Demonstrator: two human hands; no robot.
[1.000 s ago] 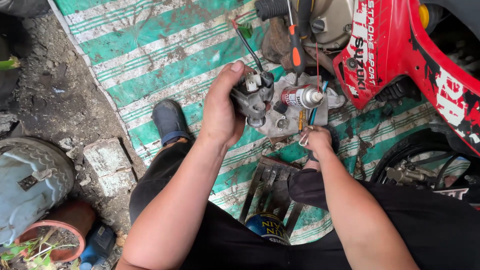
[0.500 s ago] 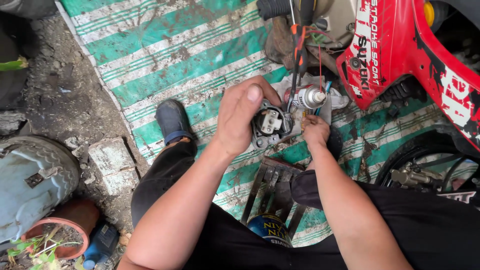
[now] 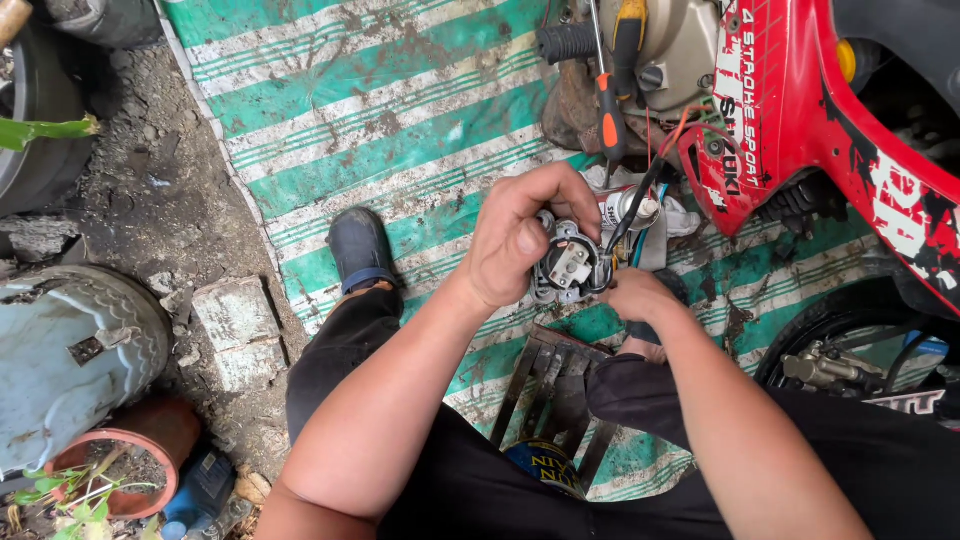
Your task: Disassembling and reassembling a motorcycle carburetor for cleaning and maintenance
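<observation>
Holding a round grey metal part [image 3: 568,266] w/ a pale square block at its centre, left hand [image 3: 520,235] is closed round its top and side; black wire [image 3: 632,205] runs up from it. Right hand [image 3: 632,296] touches its lower right edge; grip there can't be told. Part sits above person's knees, just beside red motorbike [image 3: 800,120]. Underneath: dirty green-white striped mat [image 3: 380,110]; bare soil, clay pot [image 3: 130,460] at left.

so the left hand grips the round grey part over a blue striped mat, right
Not quite: the mat is green and white striped, not blue, as the head view shows. The left hand does grip the round grey part over it.
</observation>
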